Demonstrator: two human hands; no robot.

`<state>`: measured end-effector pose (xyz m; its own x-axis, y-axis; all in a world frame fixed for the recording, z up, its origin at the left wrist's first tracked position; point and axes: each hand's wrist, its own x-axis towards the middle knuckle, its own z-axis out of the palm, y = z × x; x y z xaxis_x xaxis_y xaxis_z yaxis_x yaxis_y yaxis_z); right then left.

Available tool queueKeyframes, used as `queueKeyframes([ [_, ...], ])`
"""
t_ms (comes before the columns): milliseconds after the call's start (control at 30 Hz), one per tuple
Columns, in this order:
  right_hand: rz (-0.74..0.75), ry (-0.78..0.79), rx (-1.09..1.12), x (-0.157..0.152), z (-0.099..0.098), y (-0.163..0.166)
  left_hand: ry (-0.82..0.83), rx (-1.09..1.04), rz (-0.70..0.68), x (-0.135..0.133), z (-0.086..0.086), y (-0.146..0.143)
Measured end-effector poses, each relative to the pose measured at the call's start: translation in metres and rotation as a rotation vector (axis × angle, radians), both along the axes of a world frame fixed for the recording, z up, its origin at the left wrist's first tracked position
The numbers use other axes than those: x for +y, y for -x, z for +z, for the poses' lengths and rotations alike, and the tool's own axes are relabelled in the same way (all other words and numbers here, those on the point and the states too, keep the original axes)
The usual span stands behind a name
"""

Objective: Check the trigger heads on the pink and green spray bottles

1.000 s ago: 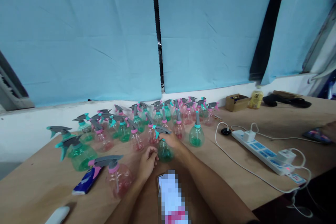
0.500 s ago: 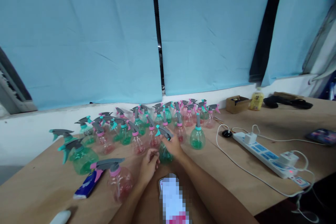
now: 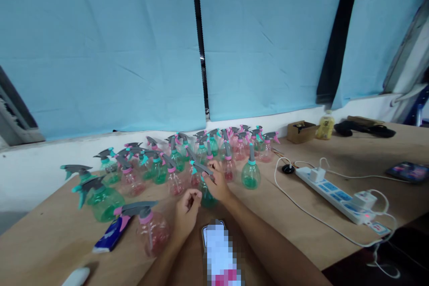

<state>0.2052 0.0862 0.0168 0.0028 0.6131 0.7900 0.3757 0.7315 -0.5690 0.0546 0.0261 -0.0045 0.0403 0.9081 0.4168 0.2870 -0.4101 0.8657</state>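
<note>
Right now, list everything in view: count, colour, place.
Spray bottles: roughly two dozen, green or pink, left to centre
Phone: one, dark-edged, front centre
Second phone: one, dark, far right
Power strip: one, white, right
Adapters: two, white, in the strip
Cables: several, white, right
Disc: one, black, by the strip
Cardboard box: one, brown, back right
Drink bottle: one, yellow, beside the box
Dark items: several, black, back right
Packet: one, blue, front left
Rounded object: one, white, front left
Curtains: several, blue, behind
Table: one, brown, beneath the bottles
Left hand: one, bare, front centre
Right hand: one, bare, at a green bottle
</note>
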Motion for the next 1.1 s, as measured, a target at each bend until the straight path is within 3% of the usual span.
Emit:
queueKeyframes([
  [133,0.236,0.087,-0.06,-0.002,0.024,-0.004,-0.102,0.165,-0.02,-0.019,0.01,-0.002],
  [300,0.375,0.127,-0.143,-0.006,0.06,0.017,0.016,0.102,-0.132,-0.033,0.014,-0.013],
  [433,0.374,0.152,-0.263,-0.006,0.077,0.052,0.008,0.081,-0.152,-0.03,0.009,-0.015],
  [600,0.282,0.227,-0.279,-0.004,0.079,0.093,-0.058,-0.04,0.015,-0.012,-0.01,-0.01],
  [767,0.322,0.267,-0.308,0.0,0.076,0.114,0.048,-0.262,0.043,-0.002,-0.021,-0.011],
  [967,0.277,0.258,-0.275,0.0,0.073,0.112,0.092,-0.396,0.074,0.007,-0.025,-0.008],
  [1100,0.221,0.205,-0.117,0.005,0.074,0.099,0.151,-0.484,0.071,0.01,-0.024,-0.008],
])
